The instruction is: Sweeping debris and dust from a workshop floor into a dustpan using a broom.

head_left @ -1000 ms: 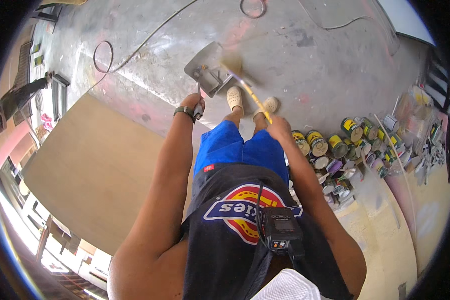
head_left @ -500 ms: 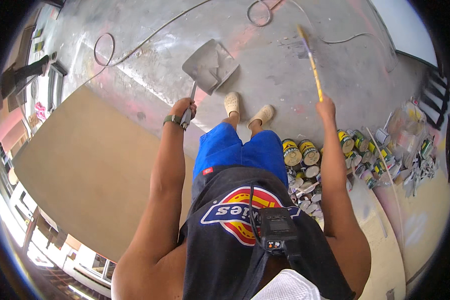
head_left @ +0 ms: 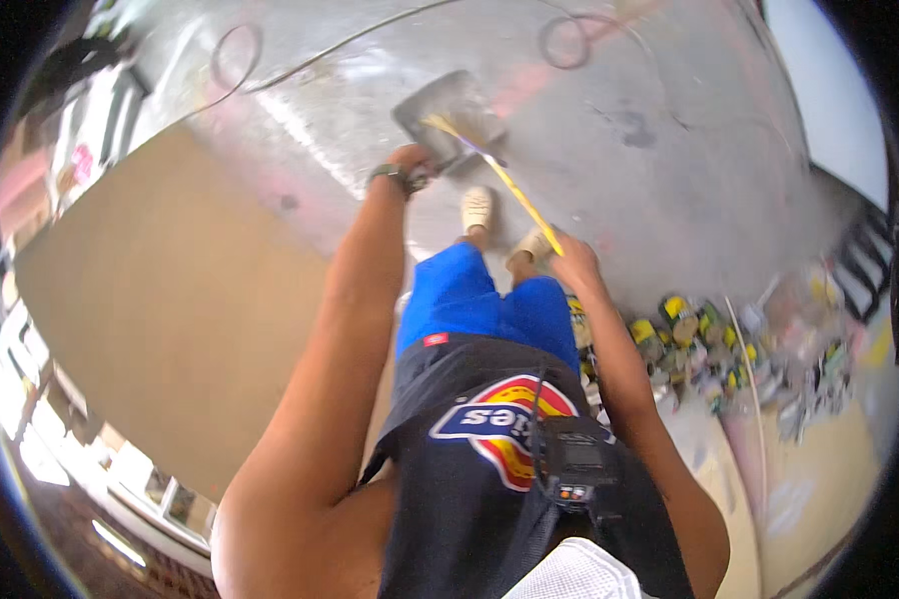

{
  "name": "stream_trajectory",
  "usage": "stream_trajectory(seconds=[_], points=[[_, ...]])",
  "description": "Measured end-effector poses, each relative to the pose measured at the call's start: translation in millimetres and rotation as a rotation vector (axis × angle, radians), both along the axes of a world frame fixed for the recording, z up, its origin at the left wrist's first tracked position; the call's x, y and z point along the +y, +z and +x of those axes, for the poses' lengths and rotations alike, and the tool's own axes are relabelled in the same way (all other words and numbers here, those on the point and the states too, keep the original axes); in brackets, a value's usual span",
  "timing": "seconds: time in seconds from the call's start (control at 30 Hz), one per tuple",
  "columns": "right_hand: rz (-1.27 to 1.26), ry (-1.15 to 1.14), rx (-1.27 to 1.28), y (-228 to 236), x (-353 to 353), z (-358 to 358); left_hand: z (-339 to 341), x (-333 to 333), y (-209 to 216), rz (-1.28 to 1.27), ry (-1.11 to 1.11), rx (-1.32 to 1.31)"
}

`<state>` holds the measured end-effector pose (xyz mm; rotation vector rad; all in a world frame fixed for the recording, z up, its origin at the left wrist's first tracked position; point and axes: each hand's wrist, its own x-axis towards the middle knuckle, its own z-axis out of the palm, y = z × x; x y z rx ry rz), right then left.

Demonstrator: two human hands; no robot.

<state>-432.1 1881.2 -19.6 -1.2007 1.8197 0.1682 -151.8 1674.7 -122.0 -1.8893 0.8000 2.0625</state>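
Note:
My left hand (head_left: 413,168) is closed around the handle of a grey dustpan (head_left: 422,103), which is at the floor ahead of my feet. The handle itself is mostly hidden by the hand. In my right hand (head_left: 576,268) is a broom (head_left: 520,196) with a thin yellow handle and a purple part near its straw-coloured bristles. The broom slants to the far left, its bristles over the dustpan's pan. Motion blur hides whether the bristles touch it, and what the pan holds cannot be made out.
A large brown board (head_left: 160,309) lies to my left. Several paint cans (head_left: 679,319) and scraps are heaped at the right. Across the far floor runs a looped hose (head_left: 345,48). A white panel (head_left: 829,90) stands at the far right.
The broom has swung from the far right floor leftward to over the dustpan, my right hand moving left and nearer. My left hand and the dustpan appear slightly farther away and to the right.

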Motion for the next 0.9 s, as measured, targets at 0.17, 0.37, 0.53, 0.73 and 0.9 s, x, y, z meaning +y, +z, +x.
stream_trajectory(seconds=[0.17,0.37,0.53,0.73,0.9], points=[[0.054,-0.099,0.104,60,14,-10,-15,5,-24,0.031,0.125,-0.106],[0.01,-0.152,0.247,69,33,-78,-2,14,-3,-0.036,0.169,-0.038],[-0.142,-0.19,0.368,36,8,-145,50,62,-11,-0.217,-0.122,0.006],[0.06,-0.413,0.415,4,-14,-245,10,83,60,0.342,0.71,0.075],[0.043,-0.494,0.451,-35,-37,-348,-61,77,114,0.399,0.916,-0.003]])
